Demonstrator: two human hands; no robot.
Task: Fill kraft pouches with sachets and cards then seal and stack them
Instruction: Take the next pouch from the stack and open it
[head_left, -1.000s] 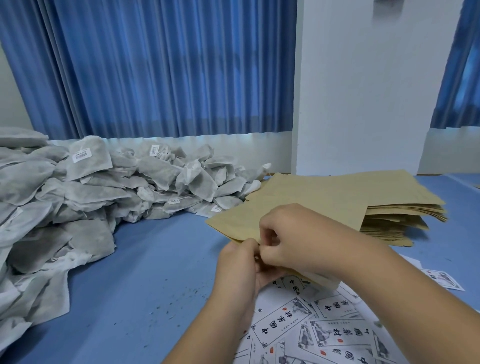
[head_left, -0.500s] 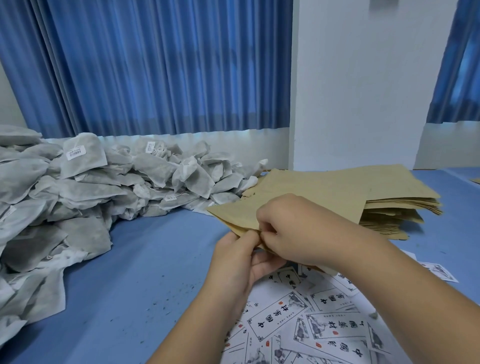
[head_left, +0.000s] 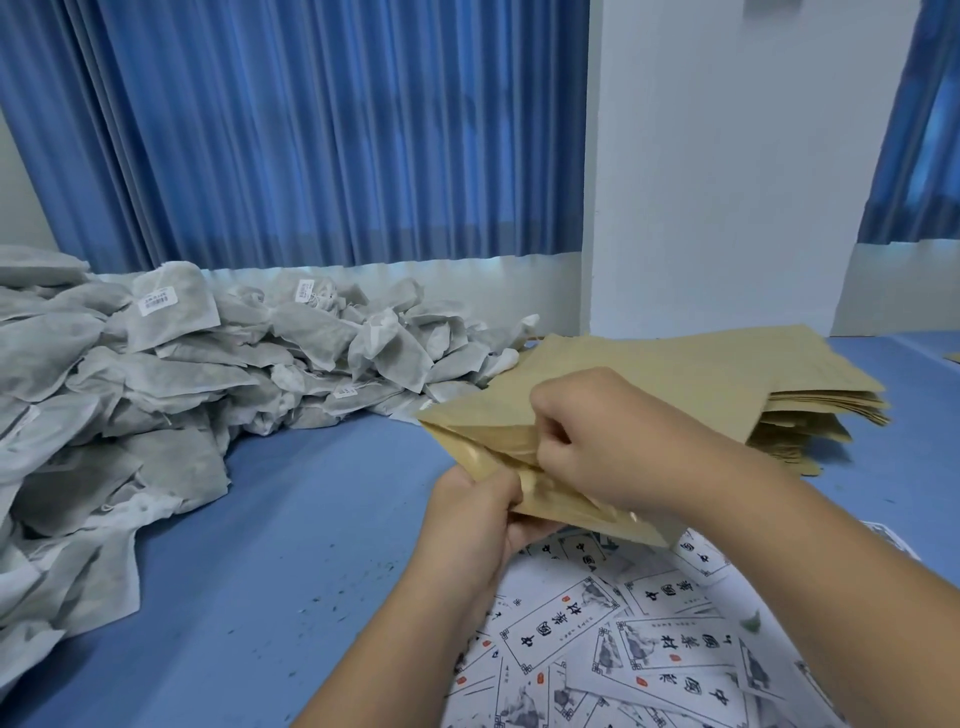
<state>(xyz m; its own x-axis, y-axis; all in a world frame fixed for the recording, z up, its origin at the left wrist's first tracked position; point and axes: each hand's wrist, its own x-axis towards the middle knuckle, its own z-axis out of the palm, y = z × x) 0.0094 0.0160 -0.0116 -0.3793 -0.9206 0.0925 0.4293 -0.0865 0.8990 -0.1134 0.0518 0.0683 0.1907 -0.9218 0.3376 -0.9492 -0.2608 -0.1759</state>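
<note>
Both hands are prying open the mouth of one kraft pouch (head_left: 480, 428), held above the blue tabletop (head_left: 260, 571) in front of the pouch stack (head_left: 789, 379). The left hand (head_left: 475, 514) pinches the near lip with curled fingers; the right hand (head_left: 597, 436) pinches the far lip. The step looks like opening for filling. Next, one hand must let go to fetch a sachet from the grey sachet pile (head_left: 208, 374) or a printed card (head_left: 566, 631).

Head view, forward-down, close over hands (head_left: 545, 467).
</note>
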